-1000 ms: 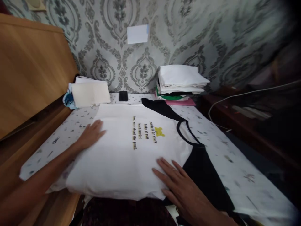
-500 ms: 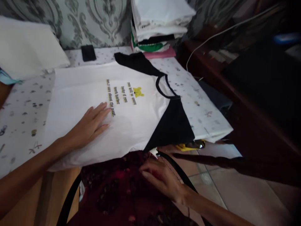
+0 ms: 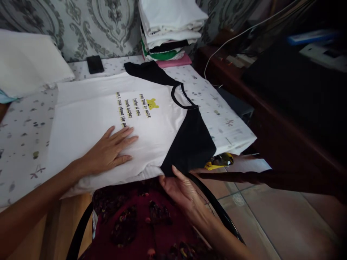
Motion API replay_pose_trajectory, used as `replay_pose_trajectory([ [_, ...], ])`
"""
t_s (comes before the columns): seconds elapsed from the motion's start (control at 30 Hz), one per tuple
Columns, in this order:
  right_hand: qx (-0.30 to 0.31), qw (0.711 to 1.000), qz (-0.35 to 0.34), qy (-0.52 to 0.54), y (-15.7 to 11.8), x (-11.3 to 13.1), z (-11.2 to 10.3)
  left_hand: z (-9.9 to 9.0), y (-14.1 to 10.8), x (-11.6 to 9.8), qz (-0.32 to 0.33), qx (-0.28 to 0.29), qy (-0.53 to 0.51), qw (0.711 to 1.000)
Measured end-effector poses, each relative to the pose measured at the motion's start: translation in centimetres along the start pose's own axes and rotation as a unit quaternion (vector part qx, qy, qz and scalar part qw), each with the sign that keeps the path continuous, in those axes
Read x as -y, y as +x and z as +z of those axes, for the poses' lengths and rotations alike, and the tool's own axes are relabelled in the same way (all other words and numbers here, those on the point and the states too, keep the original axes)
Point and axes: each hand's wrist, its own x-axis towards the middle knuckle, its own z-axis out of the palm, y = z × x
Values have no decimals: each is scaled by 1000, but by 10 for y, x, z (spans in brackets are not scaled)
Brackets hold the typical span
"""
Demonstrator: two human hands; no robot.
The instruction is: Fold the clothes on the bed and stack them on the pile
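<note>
A white T-shirt (image 3: pixel 89 112) with black sleeves and a black collar lies spread on the table, its neck toward the right. Black lettering and a yellow bear head are printed on its front. My left hand (image 3: pixel 111 150) rests flat on the shirt just below the lettering, fingers spread. At the near edge, my right hand (image 3: pixel 179 186) has the hem of the near black sleeve (image 3: pixel 189 144) between its thumb, which is on top, and its fingers, partly hidden underneath.
Folded clothes (image 3: pixel 170 21) are stacked at the back beside a black phone-like object (image 3: pixel 95 64). Off-white cloth (image 3: pixel 29 61) lies at the left on the patterned table cover (image 3: pixel 235 126). A white cable (image 3: pixel 244 31) runs over the dark furniture at right.
My right hand has come up from my lap to the near sleeve and taken hold of its edge. My left hand has slid slightly right, its fingers wider apart. The view has shifted a little.
</note>
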Motion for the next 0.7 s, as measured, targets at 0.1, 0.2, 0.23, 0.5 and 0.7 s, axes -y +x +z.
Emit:
replay_pose_trajectory([
  [0.1,-62,994,-48,-71,-13,9,-2,-2,0,1,-4,10,4,1000],
  [0.2,-92,973,-126,-172,-21,14,-2,-5,0,2,-15,22,7,1000],
  [0.23,-94,965,-150,-195,-21,14,-3,-6,0,1,-19,25,8,999],
  [0.5,-23,924,79,-374,-22,29,-44,-4,-3,1,-6,-8,28,1000],
  [0.7,264,775,46,-572,-15,96,70,7,-4,44,-96,-55,38,993],
])
